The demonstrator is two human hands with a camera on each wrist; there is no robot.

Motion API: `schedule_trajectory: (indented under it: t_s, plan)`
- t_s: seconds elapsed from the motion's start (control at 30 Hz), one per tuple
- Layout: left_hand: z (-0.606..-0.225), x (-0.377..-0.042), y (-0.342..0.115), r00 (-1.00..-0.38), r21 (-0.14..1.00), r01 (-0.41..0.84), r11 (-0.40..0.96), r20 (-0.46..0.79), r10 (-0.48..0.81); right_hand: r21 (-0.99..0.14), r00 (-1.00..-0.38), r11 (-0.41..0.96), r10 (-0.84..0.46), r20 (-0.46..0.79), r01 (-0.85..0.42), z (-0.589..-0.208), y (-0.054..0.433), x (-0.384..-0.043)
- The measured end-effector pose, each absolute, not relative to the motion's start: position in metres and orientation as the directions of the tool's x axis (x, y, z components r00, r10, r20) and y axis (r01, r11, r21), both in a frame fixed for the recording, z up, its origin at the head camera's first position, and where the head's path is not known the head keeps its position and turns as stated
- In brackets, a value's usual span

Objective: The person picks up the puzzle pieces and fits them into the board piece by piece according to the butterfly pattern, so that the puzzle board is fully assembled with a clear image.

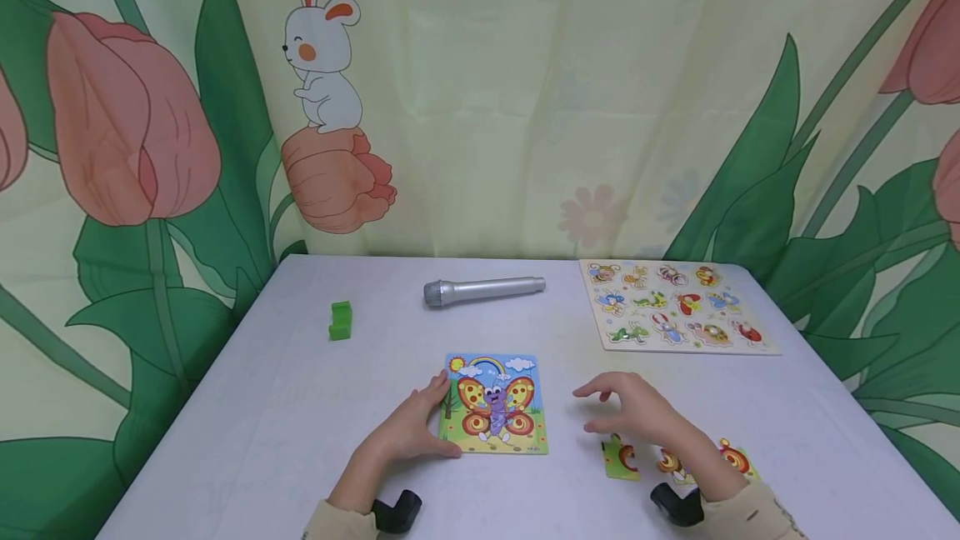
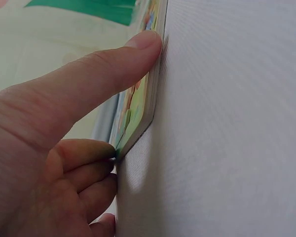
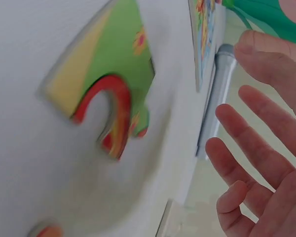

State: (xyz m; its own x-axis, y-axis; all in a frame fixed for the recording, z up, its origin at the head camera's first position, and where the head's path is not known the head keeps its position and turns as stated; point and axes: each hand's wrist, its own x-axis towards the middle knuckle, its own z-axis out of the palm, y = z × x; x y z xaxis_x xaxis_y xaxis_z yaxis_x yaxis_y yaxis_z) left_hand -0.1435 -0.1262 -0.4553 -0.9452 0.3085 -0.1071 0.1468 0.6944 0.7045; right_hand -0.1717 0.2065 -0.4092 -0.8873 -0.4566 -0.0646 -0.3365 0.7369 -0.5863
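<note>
A butterfly jigsaw puzzle (image 1: 498, 407) lies flat on the white table, its picture showing a rainbow, sun and clouds. My left hand (image 1: 411, 423) holds it at its left side, thumb at the near edge and fingers along the left edge. In the left wrist view the thumb (image 2: 133, 57) presses on the puzzle's thick border. My right hand (image 1: 637, 411) hovers to the right of the puzzle with fingers spread and nothing in them. Below it lies a loose green puzzle piece (image 3: 123, 64) with a red curve. Two more pieces lie by the right forearm, one a patterned piece (image 1: 738, 458).
A grey toy microphone (image 1: 487, 291) lies behind the puzzle. At the back right is a board of insect pictures (image 1: 675, 307). A small green block (image 1: 341, 321) sits at the left. A printed curtain (image 1: 487, 107) hangs behind the table.
</note>
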Motion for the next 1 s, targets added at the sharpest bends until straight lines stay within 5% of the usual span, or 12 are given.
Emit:
schedule_trajectory:
  t_s: [0.27, 1.0]
  plan:
    - [-0.456, -0.144, -0.127, -0.942, 0.710, 0.150, 0.688, -0.110, 0.318, -0.588, -0.891, 0.763, -0.429, -0.146, -0.271, -0.411, 0.235, -0.154]
    - [-0.455, -0.141, -0.127, -0.944, 0.701, 0.159, 0.695, -0.098, 0.314, -0.506, -0.846, 0.776, -0.510, -0.153, -0.376, -0.428, 0.259, -0.139]
